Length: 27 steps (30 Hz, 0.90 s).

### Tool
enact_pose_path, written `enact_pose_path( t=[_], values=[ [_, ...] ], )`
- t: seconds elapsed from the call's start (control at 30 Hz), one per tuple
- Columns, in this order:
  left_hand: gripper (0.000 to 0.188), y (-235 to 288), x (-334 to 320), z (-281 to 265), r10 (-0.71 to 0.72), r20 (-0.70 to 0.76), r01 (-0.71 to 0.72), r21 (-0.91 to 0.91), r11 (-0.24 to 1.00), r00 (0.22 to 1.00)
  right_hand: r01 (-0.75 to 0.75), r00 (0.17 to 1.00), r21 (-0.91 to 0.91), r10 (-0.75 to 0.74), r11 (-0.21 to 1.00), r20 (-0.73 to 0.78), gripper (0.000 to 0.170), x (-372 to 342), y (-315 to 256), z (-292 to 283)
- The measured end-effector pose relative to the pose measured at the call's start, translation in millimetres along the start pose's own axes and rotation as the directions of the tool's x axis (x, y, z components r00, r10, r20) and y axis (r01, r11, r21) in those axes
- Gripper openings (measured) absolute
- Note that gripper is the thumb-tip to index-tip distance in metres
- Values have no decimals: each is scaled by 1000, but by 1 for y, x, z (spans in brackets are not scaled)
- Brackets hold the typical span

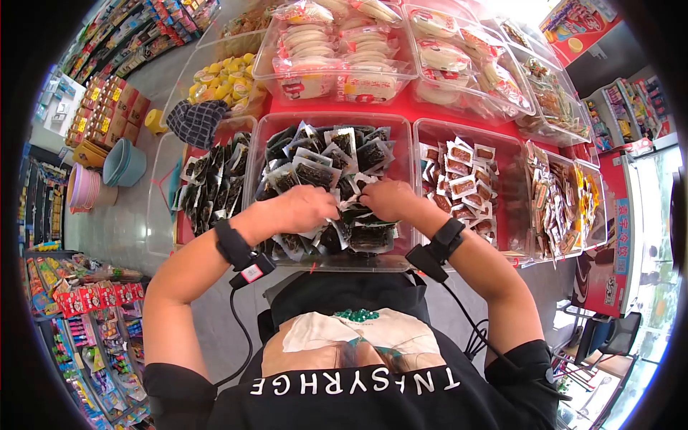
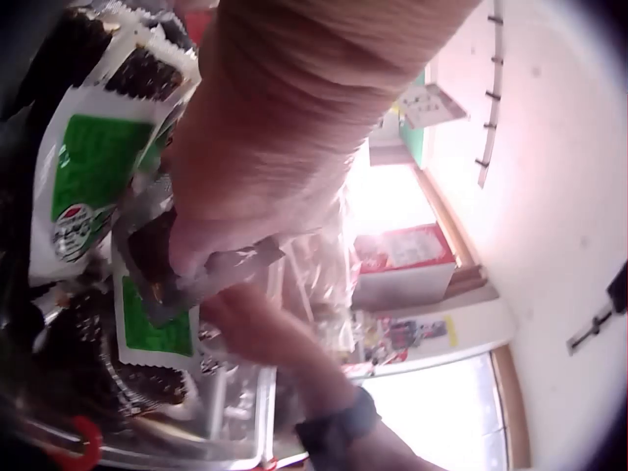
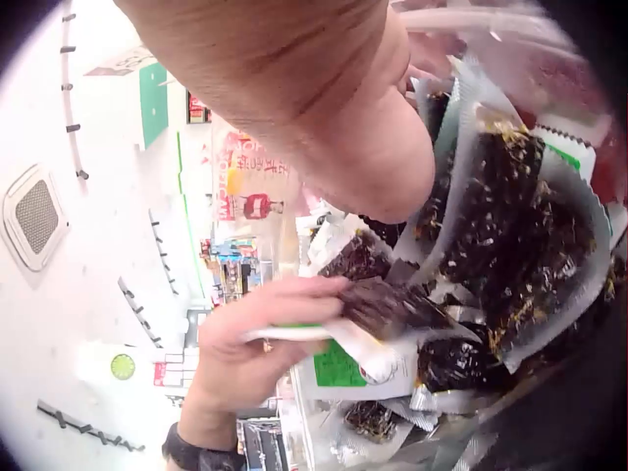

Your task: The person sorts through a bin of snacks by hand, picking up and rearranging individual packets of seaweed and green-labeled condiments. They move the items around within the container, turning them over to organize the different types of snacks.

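A clear plastic bin (image 1: 330, 265) in front of the person is filled with small clear packets of dark, seed-flecked food (image 3: 491, 186); some carry green labels (image 2: 98, 157). Both hands reach into it. The left hand (image 1: 308, 208) pinches one such packet (image 3: 392, 309) between thumb and fingers, which the right wrist view shows from across the bin. Close beside it, the right hand (image 1: 393, 199) has bent fingers down among the packets at the bin's middle. Its fingertips are hidden behind the hand in the right wrist view, and I cannot tell whether they grip a packet.
To the left stands another bin of dark packets (image 1: 215, 179) with a dark checked cloth (image 1: 197, 122) above it. Brown-packet (image 1: 462, 172) and other snack bins line the right. Bins of pale wrapped food (image 1: 308, 50) stand behind. Cables hang from both wrist cameras.
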<state>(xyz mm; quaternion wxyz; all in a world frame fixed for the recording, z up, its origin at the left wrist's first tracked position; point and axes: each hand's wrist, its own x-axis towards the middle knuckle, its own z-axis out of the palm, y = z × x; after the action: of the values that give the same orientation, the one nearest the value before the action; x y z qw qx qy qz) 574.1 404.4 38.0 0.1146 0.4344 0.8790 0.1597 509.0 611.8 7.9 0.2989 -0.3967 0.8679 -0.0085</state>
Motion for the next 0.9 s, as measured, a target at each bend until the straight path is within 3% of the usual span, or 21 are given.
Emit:
enact_pose_path(
  t=[0.03, 0.07, 0.13, 0.2, 0.23, 0.33, 0.37, 0.4, 0.47, 0.5, 0.6, 0.63, 0.73, 0.8, 0.9],
  values=[
    [24, -2, -1, -8, 15, -130, -24, -70, 997, 991, 51, 999, -69, -52, 996, -7, 27, -3, -1, 3],
    [22, -4, -5, -17, -74, -205, 44, -143, 989, 976, 36, 984, -50, -44, 998, -173, 25, -5, -2, 11],
    [20, -6, -8, -39, -257, -326, 158, -301, 940, 909, 10, 874, -6, -12, 1000, -486, 21, -8, -5, 28],
    [18, -3, -4, -60, -603, -321, 377, -546, 748, 731, 57, 794, -45, -73, 997, -603, 19, -15, -4, 26],
    [19, -8, 0, -59, -626, -343, 429, -498, 753, 700, 80, 747, -72, -108, 994, -656, 17, -19, -4, 19],
    [21, -10, 21, -47, -631, -240, 479, -473, 739, 738, 35, 884, 114, 22, 993, -466, 26, -35, -1, -24],
    [22, -13, 29, -35, -583, -246, 437, -458, 774, 775, 98, 736, 116, 6, 988, -677, 25, -38, 1, -36],
    [22, -9, 38, -28, -589, -188, 452, -473, 756, 786, 106, 629, 73, -10, 992, -777, 35, -48, -4, -53],
    [22, -5, 52, -17, -510, -253, 392, -399, 829, 822, 235, 577, 21, -122, 972, -807, 43, -35, 7, -51],
    [22, -3, 56, -16, -496, -254, 363, -428, 827, 831, 286, 703, 80, -153, 955, -694, 42, -30, 15, -48],
    [22, -3, 59, -16, -459, -303, 289, -469, 835, 835, 56, 931, 241, 36, 969, -363, 33, -11, 18, -40],
    [22, -5, 54, -14, -449, -343, 272, -455, 848, 825, 55, 901, 202, 39, 978, -432, 24, -11, 13, -42],
    [21, -8, 37, -17, -461, -448, 301, -383, 873, 767, 154, 756, 32, -97, 988, -647, 23, 7, 5, -39],
    [20, -10, 26, -20, -462, -519, 378, -266, 887, 720, 82, 791, -43, -91, 996, -605, 18, 15, 0, -35],
    [17, -11, 9, -29, -523, -489, 491, -205, 847, 698, -38, 861, -119, -28, 992, -507, 19, 17, 0, -38]
  ],
)
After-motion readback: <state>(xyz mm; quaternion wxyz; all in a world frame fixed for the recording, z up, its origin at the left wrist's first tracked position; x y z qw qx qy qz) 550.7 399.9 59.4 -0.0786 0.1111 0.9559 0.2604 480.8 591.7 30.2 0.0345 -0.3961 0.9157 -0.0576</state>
